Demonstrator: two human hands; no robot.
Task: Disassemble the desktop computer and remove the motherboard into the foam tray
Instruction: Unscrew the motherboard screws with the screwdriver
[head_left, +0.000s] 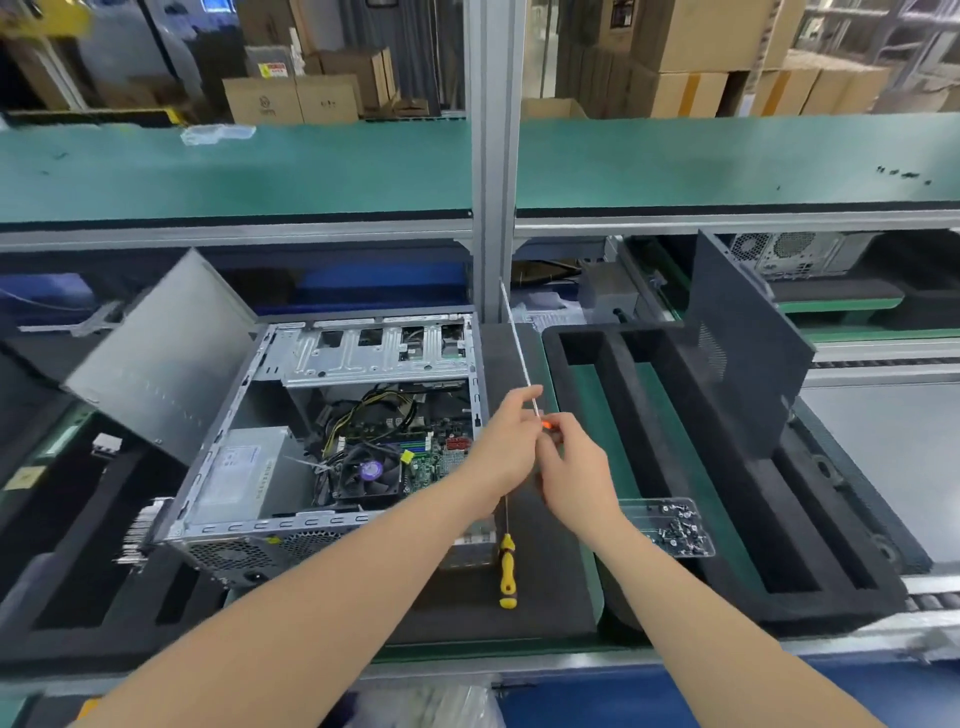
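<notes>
My left hand (506, 441) and right hand (574, 467) meet just right of the open desktop computer (332, 431), above the dark foam mat (545, 587) on the surface. My left fingers are pinched closed around a thin white rod (517, 338) that slants up and away toward the frame post; thumb and forefinger grip it near its lower end. My right hand is curled mostly closed, its fingertips (558, 428) gathered at a small orange piece (546, 424) at the rod's lower end, touching my left hand; I cannot tell exactly how that piece joins the rod. The computer lies on its side with its side panel off, and the motherboard (415, 447) sits inside it, with the fan cooler (370, 473), cables and the grey power supply (244, 473) around it. A yellow-handled screwdriver (507, 569) lies on the mat below my hands, untouched. To the right is the black foam tray (696, 467) with long slots, a dark panel (737, 343) standing in it, and a clear box of screws (672, 527) resting on its near edge beside my right wrist.
</notes>
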